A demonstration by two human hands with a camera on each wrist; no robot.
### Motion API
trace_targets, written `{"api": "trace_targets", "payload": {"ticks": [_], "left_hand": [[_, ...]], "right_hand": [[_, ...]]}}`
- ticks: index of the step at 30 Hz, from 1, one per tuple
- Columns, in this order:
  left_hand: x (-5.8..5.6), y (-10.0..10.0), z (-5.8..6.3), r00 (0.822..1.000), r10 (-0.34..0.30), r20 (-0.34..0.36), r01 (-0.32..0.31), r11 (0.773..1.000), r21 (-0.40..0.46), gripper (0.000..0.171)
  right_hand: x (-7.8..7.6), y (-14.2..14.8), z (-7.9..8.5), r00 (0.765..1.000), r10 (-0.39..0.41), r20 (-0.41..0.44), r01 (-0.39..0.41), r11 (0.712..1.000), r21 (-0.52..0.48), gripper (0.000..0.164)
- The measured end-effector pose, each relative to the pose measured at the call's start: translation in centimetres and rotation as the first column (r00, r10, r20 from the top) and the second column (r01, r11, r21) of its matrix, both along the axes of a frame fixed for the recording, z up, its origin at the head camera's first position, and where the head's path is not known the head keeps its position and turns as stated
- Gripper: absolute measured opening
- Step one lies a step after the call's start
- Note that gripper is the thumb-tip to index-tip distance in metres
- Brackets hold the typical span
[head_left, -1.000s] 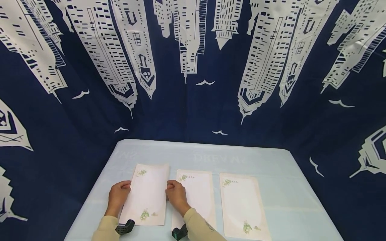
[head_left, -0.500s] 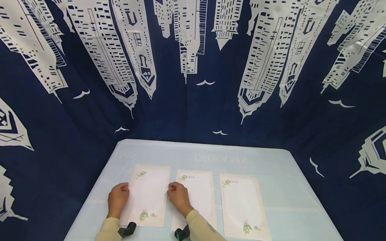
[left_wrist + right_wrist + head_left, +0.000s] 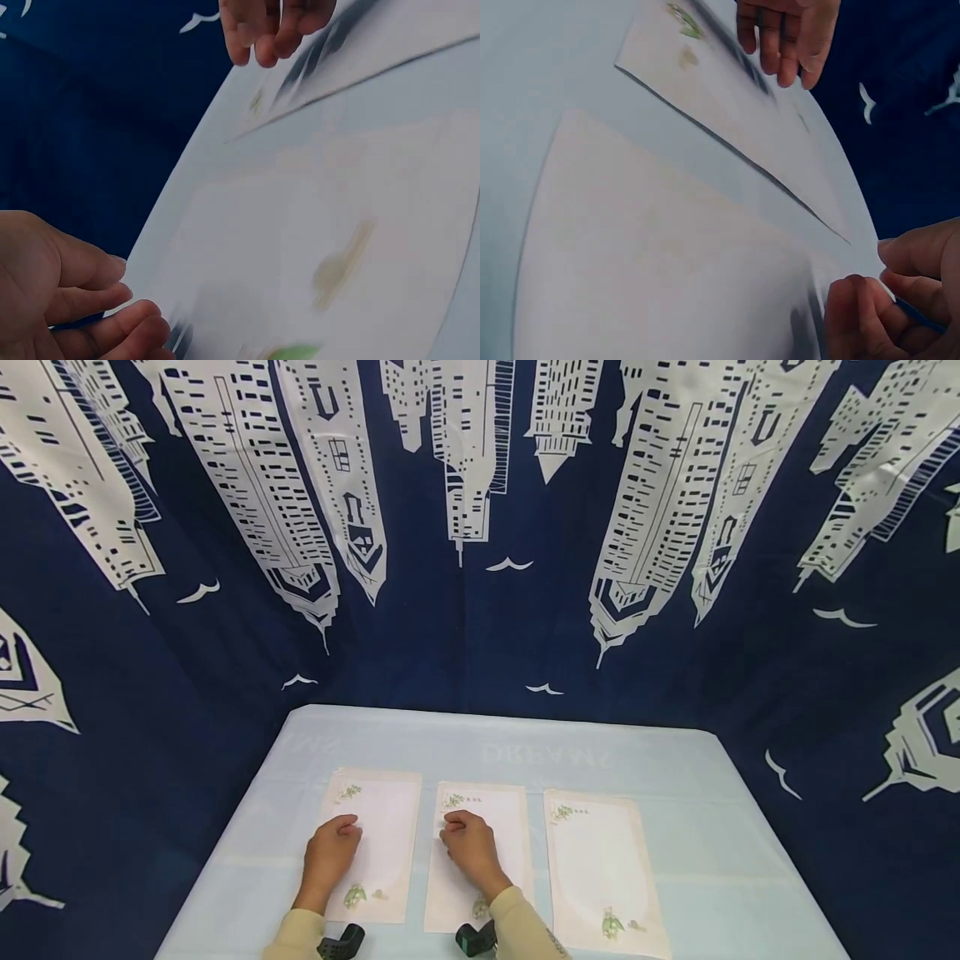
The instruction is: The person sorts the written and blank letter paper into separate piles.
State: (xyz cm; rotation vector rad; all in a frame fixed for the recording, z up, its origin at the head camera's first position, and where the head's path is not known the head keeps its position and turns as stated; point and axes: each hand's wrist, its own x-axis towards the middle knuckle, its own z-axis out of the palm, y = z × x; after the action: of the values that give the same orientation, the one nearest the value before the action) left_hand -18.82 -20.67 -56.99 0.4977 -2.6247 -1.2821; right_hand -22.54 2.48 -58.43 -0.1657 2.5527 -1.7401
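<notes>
Three pale paper stacks with green plant prints lie side by side: a left paper stack [image 3: 386, 839], a middle paper stack [image 3: 510, 831] and a right paper stack [image 3: 603, 872]. My left hand [image 3: 332, 858] is above the left stack with its fingers loosely bent, holding nothing. Over the upper left part of the middle stack is my right hand [image 3: 474, 852], also holding nothing, its fingers relaxed. The left wrist view shows bare fingertips [image 3: 142, 322] above the paper. In the right wrist view, shadows fall on the sheets below the right hand [image 3: 892, 300].
The stacks lie on a light blue table cover [image 3: 420, 739] with faint mirrored lettering. Behind the table hangs a navy cloth [image 3: 420, 643] printed with white buildings and birds. Black wrist devices [image 3: 341, 942] are on both cream sleeves [image 3: 525, 927].
Both hands have let go of the left stack's side edges and moved right. The left stack, tilted up earlier, now lies flat on the table.
</notes>
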Motion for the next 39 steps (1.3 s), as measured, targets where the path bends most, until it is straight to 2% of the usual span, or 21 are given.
{"api": "trace_targets", "payload": {"ticks": [8,12,18,22,25,27,32,39], "left_hand": [[0.1,3.5,0.0,0.993,-0.118,-0.023,0.119,0.992,0.034,0.030],[0.0,5.4,0.0,0.986,-0.167,-0.006,0.167,0.984,0.059,0.032],[0.0,8.0,-0.2,0.964,-0.259,0.063,0.250,0.961,0.115,0.040],[0.3,9.4,0.2,0.948,-0.312,0.058,0.304,0.946,0.114,0.044],[0.5,10.4,0.3,0.945,-0.322,0.056,0.316,0.945,0.086,0.044],[0.6,10.9,0.4,0.945,-0.321,0.056,0.318,0.946,0.062,0.043],[0.6,11.8,0.2,0.945,-0.324,0.038,0.322,0.946,0.041,0.043],[0.5,11.9,0.0,0.965,-0.259,-0.030,0.261,0.961,0.087,0.039]], "right_hand": [[0.1,3.7,0.2,0.999,-0.035,0.010,0.035,0.998,0.057,0.023],[0.3,5.5,0.4,0.996,-0.082,-0.021,0.084,0.987,0.138,0.024],[1.2,8.1,0.8,0.985,-0.157,-0.076,0.173,0.943,0.284,0.028],[1.8,9.4,0.7,0.972,-0.210,-0.109,0.235,0.901,0.364,0.030],[2.2,9.8,0.5,0.969,-0.224,-0.107,0.248,0.870,0.426,0.032],[2.3,9.8,0.4,0.970,-0.226,-0.092,0.243,0.859,0.450,0.033],[2.6,9.7,0.4,0.974,-0.209,-0.087,0.226,0.862,0.455,0.034],[3.0,9.7,0.6,0.969,-0.233,-0.080,0.244,0.874,0.421,0.031]]}}
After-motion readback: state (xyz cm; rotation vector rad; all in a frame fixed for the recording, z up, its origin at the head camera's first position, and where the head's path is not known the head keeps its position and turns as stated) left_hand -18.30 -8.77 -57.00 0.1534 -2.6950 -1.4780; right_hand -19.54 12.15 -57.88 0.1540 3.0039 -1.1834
